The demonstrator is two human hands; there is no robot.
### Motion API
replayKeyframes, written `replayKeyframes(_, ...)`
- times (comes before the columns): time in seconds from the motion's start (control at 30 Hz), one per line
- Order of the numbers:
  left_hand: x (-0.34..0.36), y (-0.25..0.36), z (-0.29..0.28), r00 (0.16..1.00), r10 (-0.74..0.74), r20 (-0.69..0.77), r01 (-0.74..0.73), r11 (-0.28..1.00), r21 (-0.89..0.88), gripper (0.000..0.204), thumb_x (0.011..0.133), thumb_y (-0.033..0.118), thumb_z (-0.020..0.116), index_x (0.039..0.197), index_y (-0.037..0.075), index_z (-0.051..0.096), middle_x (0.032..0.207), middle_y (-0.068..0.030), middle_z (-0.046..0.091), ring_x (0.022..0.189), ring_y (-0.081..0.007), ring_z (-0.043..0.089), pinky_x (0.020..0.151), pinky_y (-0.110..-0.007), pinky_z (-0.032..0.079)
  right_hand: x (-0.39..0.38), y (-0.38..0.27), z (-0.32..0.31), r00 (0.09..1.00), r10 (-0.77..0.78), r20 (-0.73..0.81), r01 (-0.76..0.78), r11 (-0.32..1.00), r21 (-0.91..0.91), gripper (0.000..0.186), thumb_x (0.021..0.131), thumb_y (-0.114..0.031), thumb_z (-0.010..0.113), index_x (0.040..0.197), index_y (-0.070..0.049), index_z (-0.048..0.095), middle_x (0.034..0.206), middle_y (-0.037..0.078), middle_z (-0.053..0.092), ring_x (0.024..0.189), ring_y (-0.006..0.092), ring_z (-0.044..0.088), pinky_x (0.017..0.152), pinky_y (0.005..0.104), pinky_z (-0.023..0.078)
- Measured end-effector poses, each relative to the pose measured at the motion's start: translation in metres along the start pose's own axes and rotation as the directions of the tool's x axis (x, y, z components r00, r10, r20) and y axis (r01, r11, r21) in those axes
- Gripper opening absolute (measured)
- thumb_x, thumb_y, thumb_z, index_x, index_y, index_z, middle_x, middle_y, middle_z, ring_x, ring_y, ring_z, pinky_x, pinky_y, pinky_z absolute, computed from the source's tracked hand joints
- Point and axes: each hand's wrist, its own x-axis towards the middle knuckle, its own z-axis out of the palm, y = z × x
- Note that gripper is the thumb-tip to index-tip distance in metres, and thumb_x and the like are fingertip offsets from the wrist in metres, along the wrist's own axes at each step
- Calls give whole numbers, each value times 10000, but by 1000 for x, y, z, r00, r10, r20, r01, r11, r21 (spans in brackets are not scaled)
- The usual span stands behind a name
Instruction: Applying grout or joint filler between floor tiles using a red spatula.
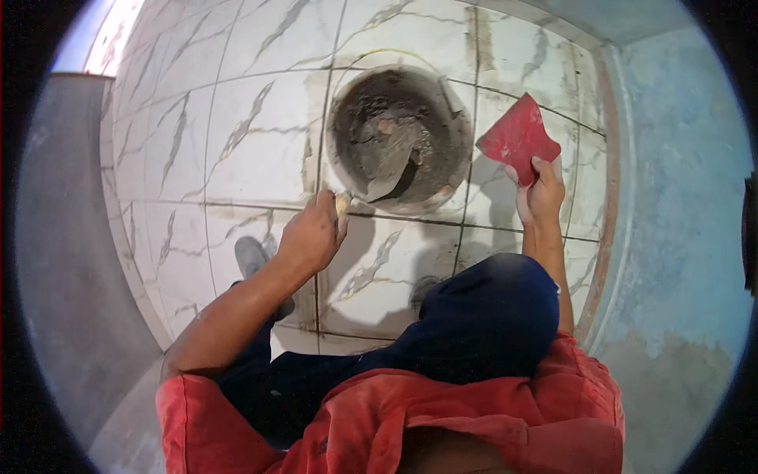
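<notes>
My left hand (310,235) is closed around the pale handle of a trowel (388,172). Its grey, mortar-smeared blade reaches over the rim into a round bucket (466,118), which has a thin yellowish handle. Dark grey wet mortar (371,118) lies inside, with a few brownish lumps. Off to the bucket's right, my right hand (543,188) grips a red plastic scraper (513,136) by its lower edge, thumb on its face. Pale smudges mark the scraper, and it is held up off the floor.
White floor tiles (260,134) with grey veining and dark joints lie all around, smeared with mortar in places. A bluish plastered wall (671,197) rises at the right, a grey one (71,221) at the left. My grey shoe (251,254) stands below the bucket.
</notes>
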Motion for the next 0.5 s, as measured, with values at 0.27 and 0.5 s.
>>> replayKeyframes(0.27,29,8,2,998,13,66,-1,984,-176,385,897,220,602,1101,-25,387,937,-319,598,920,-489,591,776,-534,475,-38,11,-73,995,96,15,-93,898,430,401,826,-129,560,1223,-79,580,1148,70,665,981,235,653,749,370,555)
replayKeyframes(0.5,56,0,6,914,-307,265,389,848,-359,745,890,434,611,1272,-124,298,1047,-358,583,1039,-470,579,900,-494,458,-48,9,-102,991,123,43,-129,893,430,424,824,-148,576,1241,-78,569,1139,59,662,994,234,637,828,369,522)
